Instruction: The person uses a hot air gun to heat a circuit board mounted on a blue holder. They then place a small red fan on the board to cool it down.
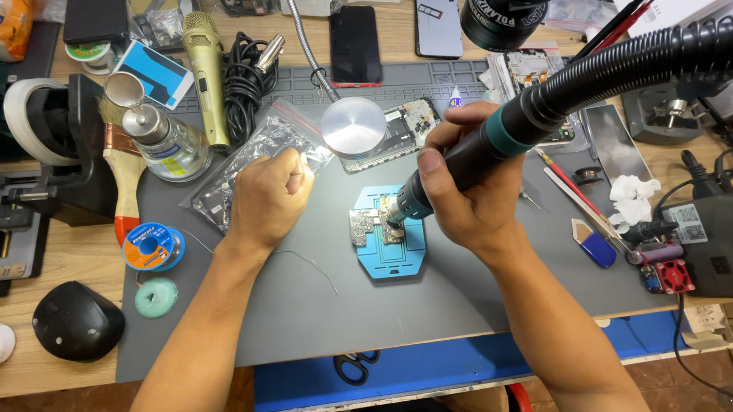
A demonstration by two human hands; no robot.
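One head-worn camera is looking steeply down from above the person's seat, facing the far edge of the bench at the top of the frame. It is sitting close: both forearms are entering from the bottom edge, and the grey work mat [305,314] is filling the centre, with wooden bench [52,266] showing at left.

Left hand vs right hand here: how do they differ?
The left hand is a closed fist resting on the grey mat, its grip on the thin wire unclear; the right hand grips the hot-air handpiece. Left sits beside the circuit board; right aims the nozzle at it. Both are bare.
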